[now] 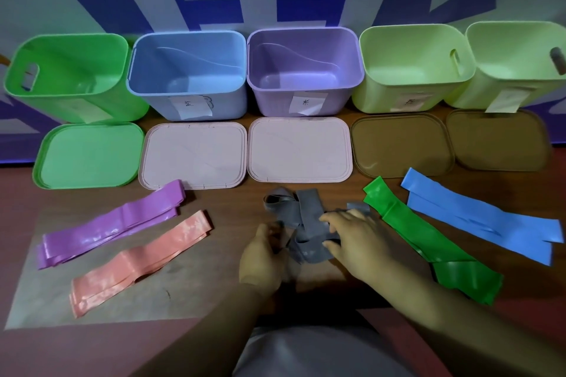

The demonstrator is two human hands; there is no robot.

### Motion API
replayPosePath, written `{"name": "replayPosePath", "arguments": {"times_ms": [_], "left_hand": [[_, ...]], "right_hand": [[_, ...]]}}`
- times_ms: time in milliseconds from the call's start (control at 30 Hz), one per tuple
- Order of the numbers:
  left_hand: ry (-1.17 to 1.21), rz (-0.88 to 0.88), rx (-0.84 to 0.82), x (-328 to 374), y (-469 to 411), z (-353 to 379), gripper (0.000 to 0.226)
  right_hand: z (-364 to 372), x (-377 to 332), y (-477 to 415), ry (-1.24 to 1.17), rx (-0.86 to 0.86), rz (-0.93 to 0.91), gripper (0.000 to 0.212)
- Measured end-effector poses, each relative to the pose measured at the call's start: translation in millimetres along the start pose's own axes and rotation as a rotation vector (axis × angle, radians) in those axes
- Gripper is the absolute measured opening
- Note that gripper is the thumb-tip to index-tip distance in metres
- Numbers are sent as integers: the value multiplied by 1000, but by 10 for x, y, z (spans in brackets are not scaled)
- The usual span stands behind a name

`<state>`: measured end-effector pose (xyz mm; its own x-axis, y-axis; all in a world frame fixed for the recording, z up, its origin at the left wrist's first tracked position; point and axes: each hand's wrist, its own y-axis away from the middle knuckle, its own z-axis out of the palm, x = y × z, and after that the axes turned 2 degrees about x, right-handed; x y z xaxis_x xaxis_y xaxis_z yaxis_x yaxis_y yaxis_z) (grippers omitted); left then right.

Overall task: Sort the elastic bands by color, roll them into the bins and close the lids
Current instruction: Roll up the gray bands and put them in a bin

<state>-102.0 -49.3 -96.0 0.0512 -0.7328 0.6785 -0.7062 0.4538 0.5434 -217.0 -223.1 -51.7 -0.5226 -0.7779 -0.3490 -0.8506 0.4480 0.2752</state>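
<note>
Entry, worktop seen from the head cam. Item 1: grey bands (301, 223), a tangled heap at centre near the front edge, i.e. the colour I'm working on. R hand (352, 239) has fingers and thumb curled round a fold of it, prob. to pull one strip free of the knot. L hand (260, 257) is at the heap's left side. Its fingertips are blurred, so I can't tell if it pinches or only steadies. Items 2-5 are sorted stacks laid flat, fanned out either side to keep colours apart: purple bands (113, 223) and pink bands (137, 260) on the left half, green bands (428, 248) and blue bands (477, 223) on the right. None is rolled yet. Item 6: a row of five open bins along the back edge, green bin (70, 70), blue bin (190, 70), purple bin (306, 64) and two pale green bins (413, 64). Nothing shows inside any of them. Item 7: lids (193, 153) lie flat, one in front of each bin, off so rolls can drop in. Unclear: paper labels (190, 105) have writing too small to read. The far-right bin is cut by the frame edge. No. of strips per stack can't be counted. My forearm hides the near end of the green stack.
</note>
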Motion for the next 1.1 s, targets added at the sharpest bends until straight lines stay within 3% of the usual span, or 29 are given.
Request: {"name": "replayPosePath", "arguments": {"times_ms": [267, 400, 767, 933, 1100], "left_hand": [[123, 120, 100, 142, 103, -493, 47], [151, 225, 154, 382, 177, -807, 49], [336, 459, -29, 1031, 398, -1278, 54], [418, 502, 26, 1123, 422, -1380, 50], [530, 425, 99, 1072, 411, -1396, 31]], "right_hand": [[-199, 35, 38, -128, -82, 4, 45], [-293, 35, 24, -213, -103, 39, 52], [-619, -630, -229, -780, -40, -7, 54], [-725, -873, -270, -914, -29, -45, 38], [-753, -932, -232, -971, 3, -12, 35]]}}
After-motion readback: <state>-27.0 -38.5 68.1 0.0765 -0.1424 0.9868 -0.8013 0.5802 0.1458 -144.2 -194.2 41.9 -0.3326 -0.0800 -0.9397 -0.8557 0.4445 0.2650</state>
